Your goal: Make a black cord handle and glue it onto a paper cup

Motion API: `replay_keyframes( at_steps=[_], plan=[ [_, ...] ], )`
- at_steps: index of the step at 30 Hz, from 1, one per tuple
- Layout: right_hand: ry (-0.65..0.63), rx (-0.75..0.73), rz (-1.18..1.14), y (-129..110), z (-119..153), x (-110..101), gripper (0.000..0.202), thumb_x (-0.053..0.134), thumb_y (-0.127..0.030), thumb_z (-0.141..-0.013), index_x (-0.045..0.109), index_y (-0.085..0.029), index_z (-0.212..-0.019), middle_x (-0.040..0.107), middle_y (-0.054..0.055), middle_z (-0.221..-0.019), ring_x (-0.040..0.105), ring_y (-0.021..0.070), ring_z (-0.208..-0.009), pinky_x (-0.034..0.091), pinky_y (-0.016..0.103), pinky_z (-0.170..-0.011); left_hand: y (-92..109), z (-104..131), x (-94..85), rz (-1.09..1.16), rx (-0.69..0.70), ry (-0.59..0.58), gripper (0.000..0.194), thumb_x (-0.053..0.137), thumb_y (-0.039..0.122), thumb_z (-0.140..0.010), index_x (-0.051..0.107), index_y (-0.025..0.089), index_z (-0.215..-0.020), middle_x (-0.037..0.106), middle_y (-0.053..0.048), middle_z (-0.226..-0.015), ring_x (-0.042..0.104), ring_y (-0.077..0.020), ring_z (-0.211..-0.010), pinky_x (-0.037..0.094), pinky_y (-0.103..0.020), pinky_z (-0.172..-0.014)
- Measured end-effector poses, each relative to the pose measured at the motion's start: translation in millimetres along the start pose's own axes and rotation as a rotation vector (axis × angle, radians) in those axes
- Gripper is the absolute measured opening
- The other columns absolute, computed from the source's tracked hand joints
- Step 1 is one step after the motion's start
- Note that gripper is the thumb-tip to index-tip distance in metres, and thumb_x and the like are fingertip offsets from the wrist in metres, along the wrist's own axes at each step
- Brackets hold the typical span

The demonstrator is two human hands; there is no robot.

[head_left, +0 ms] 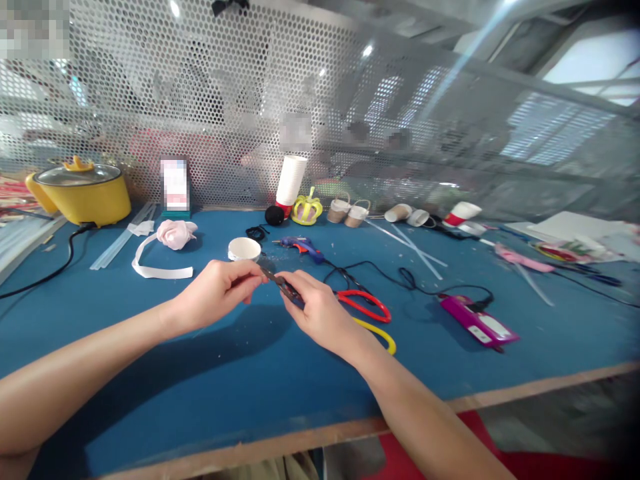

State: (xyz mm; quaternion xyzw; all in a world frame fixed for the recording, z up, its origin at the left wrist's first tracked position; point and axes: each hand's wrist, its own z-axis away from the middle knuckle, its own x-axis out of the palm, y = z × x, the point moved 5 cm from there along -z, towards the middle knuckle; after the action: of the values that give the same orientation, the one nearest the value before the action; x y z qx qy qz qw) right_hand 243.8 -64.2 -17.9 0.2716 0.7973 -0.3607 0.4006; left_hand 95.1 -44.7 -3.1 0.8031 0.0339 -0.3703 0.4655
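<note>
Head view: open blue tabletop (210, 387) separates hands (320, 310) from wooden edge (240, 451).

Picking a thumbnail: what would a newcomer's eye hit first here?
Probably the bright yellow pot, at the far left before the perforated screen. Next, the center: the right hand grips a dark tool, its tip by the left hand. Then the purple box, on the right side of the blue table.
</note>
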Motion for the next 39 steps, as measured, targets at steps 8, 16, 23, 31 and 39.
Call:
replay_keyframes(
  at_steps=[8, 16, 23, 31, 39],
  plan=[
    [0.018, -0.056, -0.032, -4.8, -1.5, -4.0, 0.034, 0.050, -0.016, -0.080, 0.045, -0.017, -0.114, 0.054, 0.009, -0.095, 0.055, 0.0185, -0.085, 0.047, 0.033, -0.076, -4.6, -2.5, 4.7, 0.394, -0.114, -0.177, 0.021, 0.044, 0.030, -0.082, 0.057, 0.013, -0.083, 0.051, 0.003, -0.054, 0.038, -0.0065, -0.048, 0.029, -0.019, -0.046],
    [0.038, -0.061, -0.065, -4.9, -1.4, -5.8, 0.026, 0.048, -0.015, -0.081, 0.049, -0.018, -0.107, 0.055, 0.006, -0.086, 0.055, 0.0163, -0.075, 0.047, 0.029, -0.068, -4.5, -2.3, 8.7, 0.618, -0.159, -0.219, 0.024, 0.049, 0.036, -0.080, 0.055, 0.013, -0.083, 0.047, 0.005, -0.049, 0.032, -0.0050, -0.043, 0.022, -0.019, -0.042],
    [0.023, -0.035, -0.056, -2.8, -1.3, -3.9, 0.024, 0.047, -0.013, -0.081, 0.052, -0.017, -0.104, 0.055, 0.005, -0.082, 0.054, 0.0157, -0.072, 0.046, 0.029, -0.067, -3.5, -2.1, 8.9, 0.600, -0.180, -0.184, 0.025, 0.051, 0.037, -0.079, 0.056, 0.012, -0.083, 0.050, 0.004, -0.049, 0.034, -0.0048, -0.043, 0.022, -0.019, -0.042],
    [0.018, -0.021, -0.057, -3.9, -1.0, -3.8, 0.024, 0.046, -0.015, -0.082, 0.053, -0.016, -0.105, 0.057, 0.006, -0.081, 0.055, 0.0159, -0.071, 0.046, 0.029, -0.066, -10.4, -3.5, 12.2, 0.747, -0.207, -0.208, 0.019, 0.053, 0.032, -0.079, 0.054, 0.013, -0.085, 0.056, 0.002, -0.054, 0.032, -0.0028, -0.039, 0.021, -0.018, -0.038],
    [-0.053, 0.031, -0.192, -8.3, -2.9, -2.2, 0.021, 0.042, -0.020, -0.086, 0.056, -0.017, -0.100, 0.062, 0.006, -0.085, 0.058, 0.0176, -0.080, 0.047, 0.031, -0.073, -9.9, -3.1, 13.7, 0.764, -0.179, -0.162, 0.020, 0.054, 0.034, -0.079, 0.054, 0.014, -0.081, 0.052, 0.004, -0.049, 0.031, -0.0032, -0.040, 0.020, -0.017, -0.039]
  ],
)
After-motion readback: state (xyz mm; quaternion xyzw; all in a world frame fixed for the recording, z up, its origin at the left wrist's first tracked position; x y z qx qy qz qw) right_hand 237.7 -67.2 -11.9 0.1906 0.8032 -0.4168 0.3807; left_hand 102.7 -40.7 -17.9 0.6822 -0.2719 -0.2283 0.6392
